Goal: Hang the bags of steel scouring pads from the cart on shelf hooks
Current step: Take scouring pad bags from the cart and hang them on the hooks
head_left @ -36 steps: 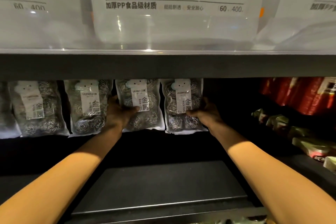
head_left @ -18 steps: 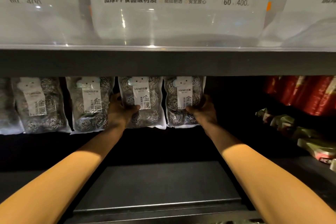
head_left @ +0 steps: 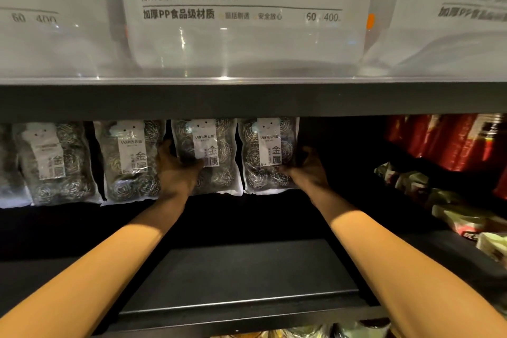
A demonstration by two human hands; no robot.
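Observation:
Several clear bags of steel scouring pads hang in a row under a dark shelf. My left hand (head_left: pixel 177 170) grips the lower left side of the third bag (head_left: pixel 216 151), thumb across its front. My right hand (head_left: pixel 307 169) holds the lower right edge of the fourth bag (head_left: pixel 263 156), the rightmost one. Two more bags (head_left: pixel 131 162) (head_left: pixel 52 162) hang to the left, untouched. The hooks themselves are hidden behind the shelf edge (head_left: pixel 247 101).
Clear packs of plastic bowls (head_left: pixel 247 44) stand on the shelf above. Red packages (head_left: pixel 439 140) and loose wrapped goods (head_left: pixel 452 211) lie at the right. A dark lower shelf board (head_left: pixel 241 277) lies between my forearms. Goods show at the bottom edge (head_left: pixel 315 332).
The two held bags have moved a little upward toward the shelf edge, with both hands moving along. The view has shifted slightly.

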